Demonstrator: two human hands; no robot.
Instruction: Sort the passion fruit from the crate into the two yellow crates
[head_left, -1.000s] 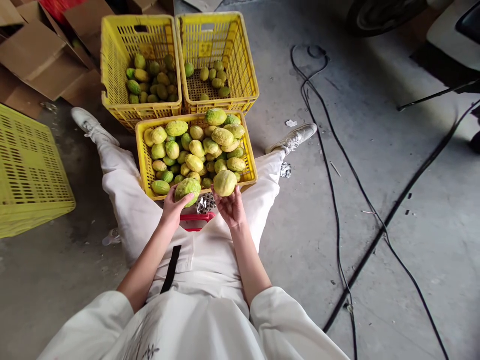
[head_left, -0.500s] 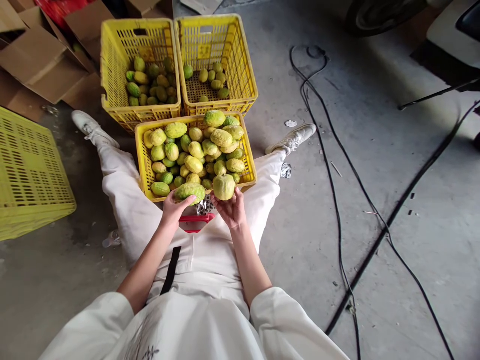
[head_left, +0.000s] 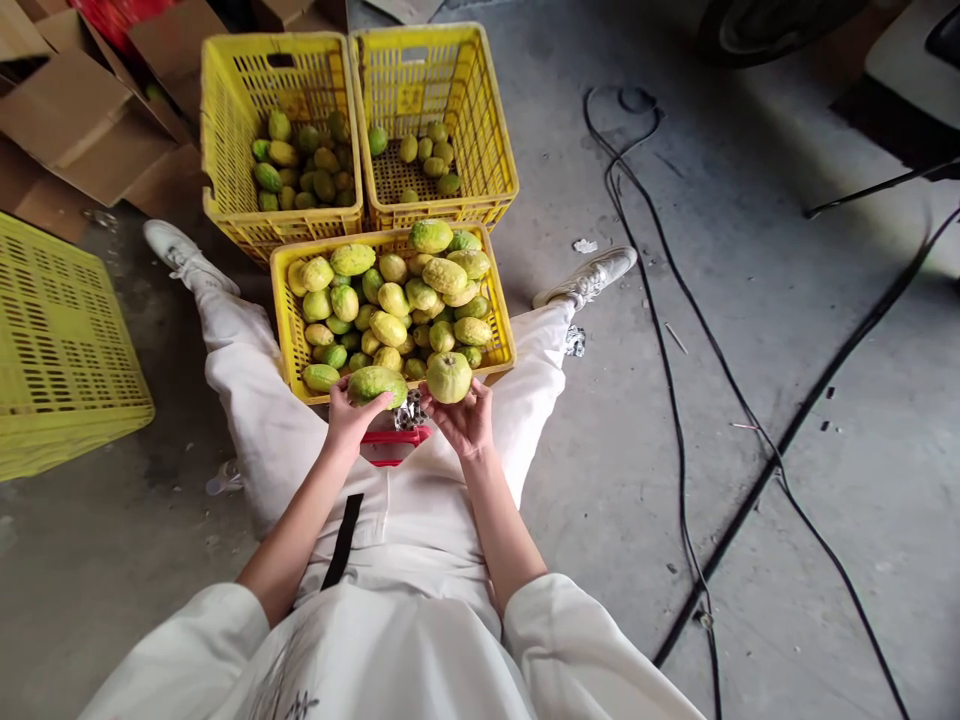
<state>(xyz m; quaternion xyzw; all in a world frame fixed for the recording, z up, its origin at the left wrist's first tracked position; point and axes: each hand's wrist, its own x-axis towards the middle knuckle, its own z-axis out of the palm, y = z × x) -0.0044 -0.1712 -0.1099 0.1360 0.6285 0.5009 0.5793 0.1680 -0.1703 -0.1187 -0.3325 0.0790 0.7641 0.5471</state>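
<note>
Your white sleeves fill the bottom of the view and your two forearms run forward over your lap. Your left hand has its fingers curled up around a long green fruit, gripping it from beneath at the near rim of the closest crate. Your right hand grips a rounder yellow-green fruit, its fingers spread under and beside it; the two fruits are held near each other but apart. Just below your hands a red-handled tool lies on your lap, with something crumpled and shiny right above it.

The full yellow crate sits between your spread legs, heaped with green and yellow fruits. Your white shoes rest on the concrete floor on either side of it.

Beyond it stand two more yellow crates side by side, touching: the left crate holds a fair layer of fruit, the right crate only a few at the bottom. An upturned yellow crate lies at your far left, with flattened cardboard behind it. Black cables trail across the floor on your right.
</note>
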